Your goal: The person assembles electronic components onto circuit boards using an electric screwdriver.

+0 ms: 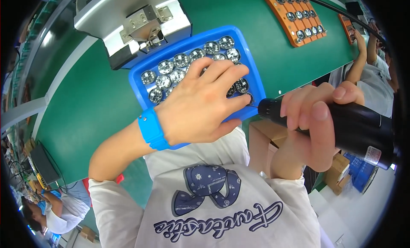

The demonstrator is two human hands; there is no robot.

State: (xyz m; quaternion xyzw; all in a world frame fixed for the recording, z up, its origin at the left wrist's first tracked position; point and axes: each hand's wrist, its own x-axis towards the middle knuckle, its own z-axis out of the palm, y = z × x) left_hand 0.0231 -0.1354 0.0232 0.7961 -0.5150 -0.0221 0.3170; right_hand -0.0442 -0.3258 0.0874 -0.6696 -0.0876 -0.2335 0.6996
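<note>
The tray (249, 67) and wristband (153, 129) are blue, the tool (358, 130) black, tabletop (94, 107) green, bow print (208, 180) patterned navy.

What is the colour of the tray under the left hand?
The tray is blue, best seen in the head view.

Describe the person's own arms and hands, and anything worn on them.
The left hand and right hand are ungloved. On the left is a bright blue wristband with a small metal stud; none shows on the right. The sleeves are pale, loose and about elbow-length.
</note>
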